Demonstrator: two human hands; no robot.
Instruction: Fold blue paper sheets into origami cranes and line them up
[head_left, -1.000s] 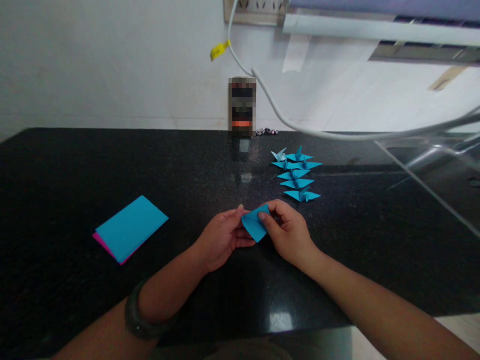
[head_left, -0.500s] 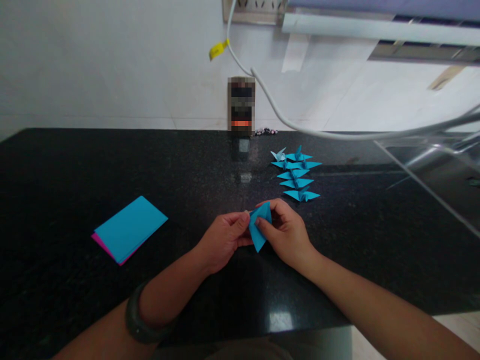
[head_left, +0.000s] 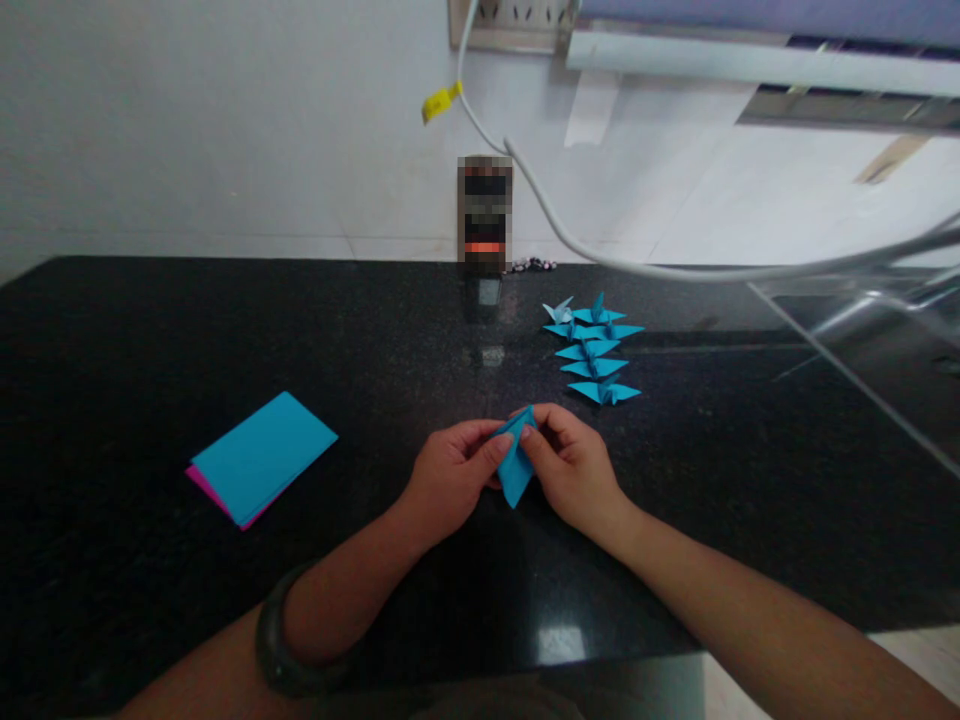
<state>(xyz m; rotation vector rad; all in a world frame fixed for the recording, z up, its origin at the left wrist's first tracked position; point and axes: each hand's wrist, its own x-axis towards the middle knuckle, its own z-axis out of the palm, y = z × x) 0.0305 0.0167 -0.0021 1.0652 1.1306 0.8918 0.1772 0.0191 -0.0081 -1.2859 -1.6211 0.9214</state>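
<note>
A small folded piece of blue paper (head_left: pixel 516 470) is held above the black counter near its front, one point facing down. My left hand (head_left: pixel 454 478) grips its left side, with the thumb lying on the front face. On the right side my right hand (head_left: pixel 576 466) pinches the same paper, its thumb near the upper part. Most of the fingertips are hidden behind the paper. Beyond my right hand stand several folded paper cranes (head_left: pixel 604 391), blue except for a paler one (head_left: pixel 559 313) at the back.
A stack of blue sheets (head_left: pixel 264 455) with a pink edge showing lies at the left on the black counter (head_left: pixel 135 370). A blurred upright object (head_left: pixel 485 215) leans at the wall beside a beaded string (head_left: pixel 532 265). A white cable (head_left: pixel 555 215) hangs across the back right.
My left thumb has moved right onto the paper's face. The folded paper looks narrower and slightly turned, and my right thumb sits a little higher on it.
</note>
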